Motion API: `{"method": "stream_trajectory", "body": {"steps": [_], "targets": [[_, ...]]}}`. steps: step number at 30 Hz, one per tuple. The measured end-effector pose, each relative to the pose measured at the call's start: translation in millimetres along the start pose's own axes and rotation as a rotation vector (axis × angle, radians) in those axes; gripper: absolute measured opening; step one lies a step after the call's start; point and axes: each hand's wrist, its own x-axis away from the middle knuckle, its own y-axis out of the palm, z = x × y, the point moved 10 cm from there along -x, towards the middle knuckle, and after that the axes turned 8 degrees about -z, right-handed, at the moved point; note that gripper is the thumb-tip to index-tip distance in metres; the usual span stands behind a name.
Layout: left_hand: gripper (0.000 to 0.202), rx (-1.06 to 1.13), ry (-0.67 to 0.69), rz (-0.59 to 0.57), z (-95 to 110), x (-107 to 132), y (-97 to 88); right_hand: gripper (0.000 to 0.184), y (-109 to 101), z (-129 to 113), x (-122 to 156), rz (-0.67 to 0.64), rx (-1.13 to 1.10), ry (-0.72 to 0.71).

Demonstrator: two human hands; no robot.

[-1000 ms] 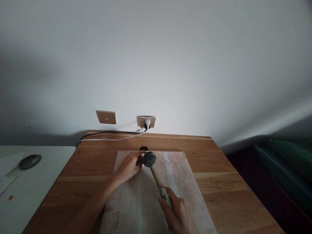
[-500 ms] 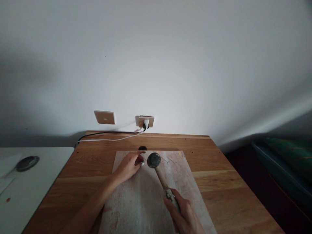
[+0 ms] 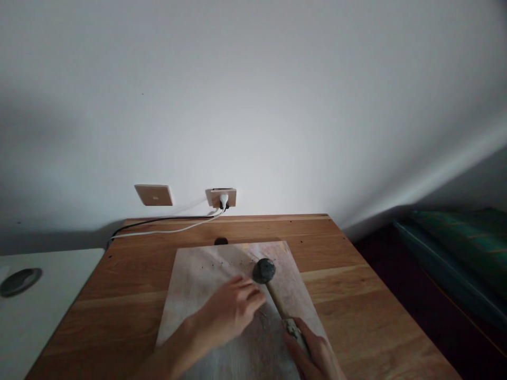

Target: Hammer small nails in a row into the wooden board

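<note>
My right hand (image 3: 312,348) is closed around the handle of a mallet (image 3: 264,271), whose dark round head hangs over the right part of a pale board (image 3: 190,295). My left hand (image 3: 235,306) is over the middle of the board, close to the mallet head. Its fingers are loosely bent and a little blurred, and I see nothing between them. Thin loose nails (image 3: 263,318) lie on the board just past my left fingertips. Several tiny dark points (image 3: 222,263), which look like nails, form a row near the board's far edge.
Under the board is a brown wooden table (image 3: 356,295). At the wall, a white plug (image 3: 224,200) sits in a socket, with a black and a white cable running left. A white surface (image 3: 59,295) adjoins on the left; green striped fabric (image 3: 463,237) shows at right.
My left hand has come away from the board's far edge, moving right and toward me. The mallet has shifted slightly right and down in my right hand. The whole view has turned a little.
</note>
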Motion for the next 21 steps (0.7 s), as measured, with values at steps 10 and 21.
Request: {"method": "stream_trajectory", "body": {"steps": [10,21], "targets": [[0.023,-0.291,0.140,0.043,47.5,-10.5,40.5,0.079,18.8,-10.7,-12.0,-0.117,-0.090,-0.060],[0.025,-0.019,-0.317,0.322,-94.3,57.8,-38.7,0.076,6.8,-3.3,-2.8,-0.040,-0.026,0.002]]}}
